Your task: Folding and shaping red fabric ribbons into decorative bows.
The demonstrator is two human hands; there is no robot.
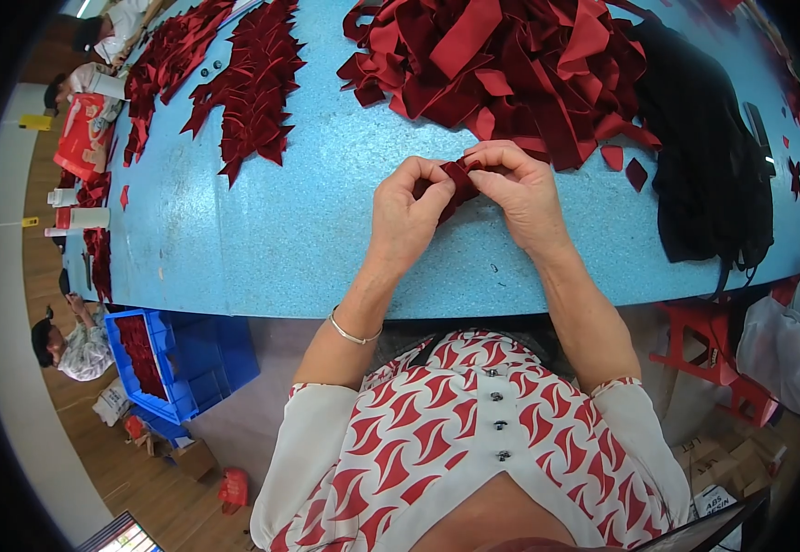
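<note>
A short dark red velvet ribbon (456,190), partly folded, is pinched between my two hands over the near part of the blue table (326,230). My left hand (409,210) grips its left side with thumb and forefinger. On the other side, my right hand (521,195) holds the upper right part between thumb and fingertips. The fingers hide some of the ribbon, so its exact fold cannot be made out. Just beyond my hands lies a large heap of loose red ribbon strips (501,69). Folded dark red ribbon pieces (257,87) overlap in a long row at the far left.
A black cloth bag (708,152) lies on the right, with two small ribbon scraps (636,175) near it. Below the table's left edge stands a blue crate (202,363) containing red pieces. Red stools (699,345) are at the lower right. Other people sit along the left.
</note>
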